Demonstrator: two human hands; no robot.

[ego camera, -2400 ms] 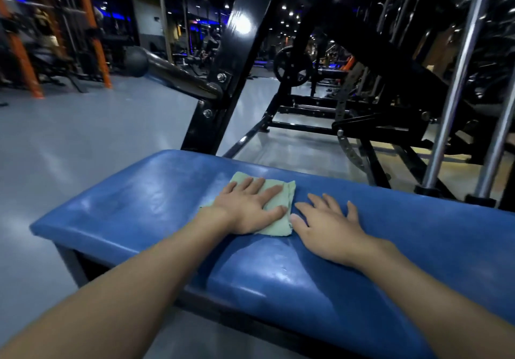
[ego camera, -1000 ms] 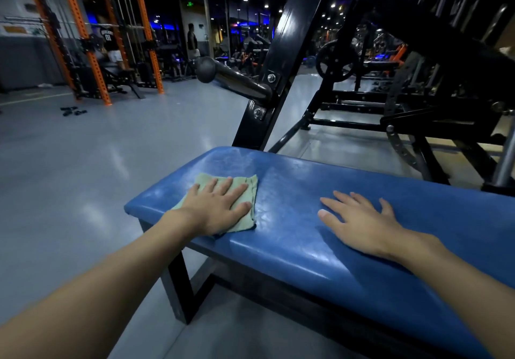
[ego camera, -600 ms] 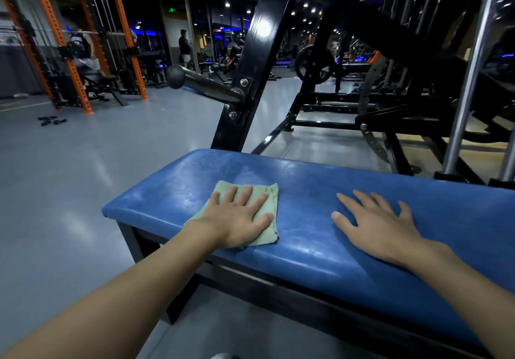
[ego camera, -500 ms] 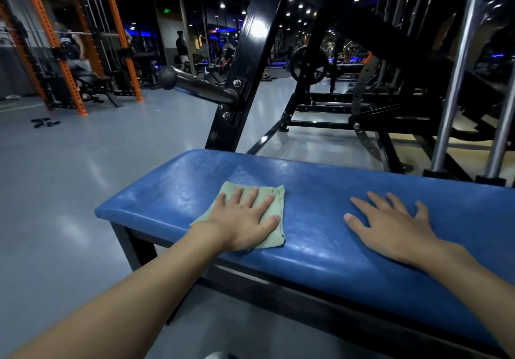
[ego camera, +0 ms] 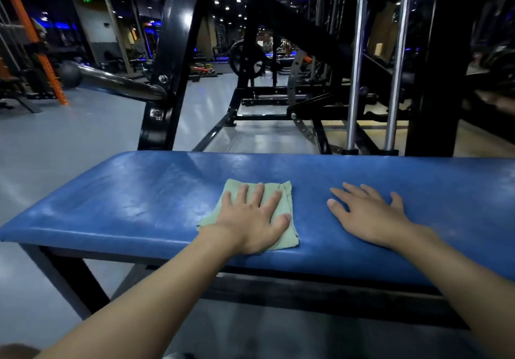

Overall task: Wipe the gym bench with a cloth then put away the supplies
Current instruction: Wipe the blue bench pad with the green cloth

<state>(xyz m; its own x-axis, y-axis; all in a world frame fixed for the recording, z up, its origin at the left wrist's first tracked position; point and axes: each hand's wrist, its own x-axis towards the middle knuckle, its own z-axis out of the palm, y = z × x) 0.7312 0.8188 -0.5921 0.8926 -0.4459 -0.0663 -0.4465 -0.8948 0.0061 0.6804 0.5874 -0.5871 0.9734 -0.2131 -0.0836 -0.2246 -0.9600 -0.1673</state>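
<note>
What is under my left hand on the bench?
A green cloth lies flat under the left hand, on the blue bench. The cloth's middle and the bench below it are covered, so unseen.

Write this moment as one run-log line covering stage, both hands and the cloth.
stage: wiping bench | left hand: flat, pressing cloth onto bench | right hand: flat on bench, apart from cloth | put-away: not yet done
</note>
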